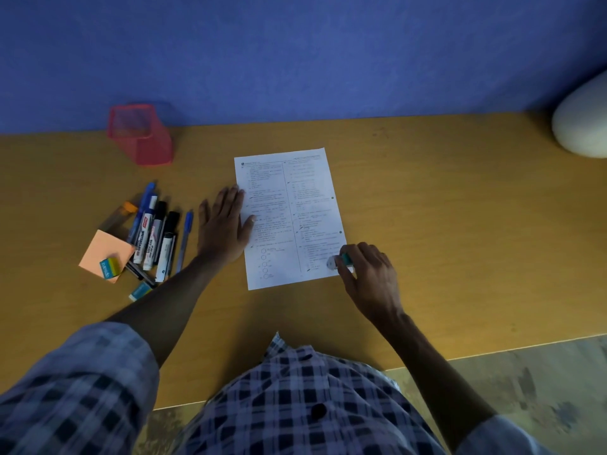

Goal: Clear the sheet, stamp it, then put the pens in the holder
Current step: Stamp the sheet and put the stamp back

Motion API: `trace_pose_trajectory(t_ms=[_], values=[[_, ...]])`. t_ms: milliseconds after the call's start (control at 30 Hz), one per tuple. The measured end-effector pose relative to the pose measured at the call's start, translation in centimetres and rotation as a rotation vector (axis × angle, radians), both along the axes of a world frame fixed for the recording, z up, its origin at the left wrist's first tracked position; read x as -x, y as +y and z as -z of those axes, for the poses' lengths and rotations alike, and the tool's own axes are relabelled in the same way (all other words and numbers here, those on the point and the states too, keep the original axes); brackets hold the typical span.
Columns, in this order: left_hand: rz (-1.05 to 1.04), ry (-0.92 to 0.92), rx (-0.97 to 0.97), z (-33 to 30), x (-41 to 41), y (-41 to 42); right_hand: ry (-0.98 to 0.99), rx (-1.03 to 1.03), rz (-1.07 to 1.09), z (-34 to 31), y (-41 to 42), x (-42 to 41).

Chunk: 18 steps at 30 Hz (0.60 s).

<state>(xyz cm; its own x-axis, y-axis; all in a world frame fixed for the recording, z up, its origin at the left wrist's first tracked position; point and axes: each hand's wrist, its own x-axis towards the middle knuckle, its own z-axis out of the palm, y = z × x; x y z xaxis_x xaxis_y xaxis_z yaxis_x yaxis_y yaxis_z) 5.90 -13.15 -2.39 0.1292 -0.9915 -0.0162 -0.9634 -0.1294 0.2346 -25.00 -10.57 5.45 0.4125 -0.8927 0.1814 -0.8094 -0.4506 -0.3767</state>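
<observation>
Checked sleeves and a shirt front (295, 399) fill the near edge, and both sleeves are cut off by the frame. Bare, mottled floor (542, 382) is seen beyond the near rim of the wooden table (427, 208).

On the table a printed sheet (289, 218) is laid flat, its small print too fine to be read. The right hand (368, 274) is closed around a small white and green object (338, 261) at the sheet's near right corner; most of that object is hidden by the fingers, so whether it is an eraser or a stamp cannot be told. The left hand (226, 224) is spread open, palm down, its fingertips pressed on the sheet's left edge.

Left of that hand, a pile of pens and markers (157, 234) is gathered on the table, partly overlapping. An orange pad of notes (105, 254) is set beside them, with one eraser (110, 268) on it and another eraser (140, 290) just nearer.

Farther back, a pink mesh holder (141, 136) is stood against the blue wall (295, 54), well apart from the pens. A pale rounded object (581, 126) is cut off at the right edge.
</observation>
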Motion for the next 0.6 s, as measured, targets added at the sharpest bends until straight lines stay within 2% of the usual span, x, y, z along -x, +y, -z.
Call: trace_pose_trajectory(t_ms=[267, 600], values=[[0.007, 0.018, 0.022, 0.1, 0.0, 0.0, 0.091, 0.04, -0.003, 1.7, 0.5, -1.4], [0.009, 0.024, 0.027, 0.2, 0.0, 0.0, 0.141, 0.1, 0.12, 3.6, 1.8, -2.3]])
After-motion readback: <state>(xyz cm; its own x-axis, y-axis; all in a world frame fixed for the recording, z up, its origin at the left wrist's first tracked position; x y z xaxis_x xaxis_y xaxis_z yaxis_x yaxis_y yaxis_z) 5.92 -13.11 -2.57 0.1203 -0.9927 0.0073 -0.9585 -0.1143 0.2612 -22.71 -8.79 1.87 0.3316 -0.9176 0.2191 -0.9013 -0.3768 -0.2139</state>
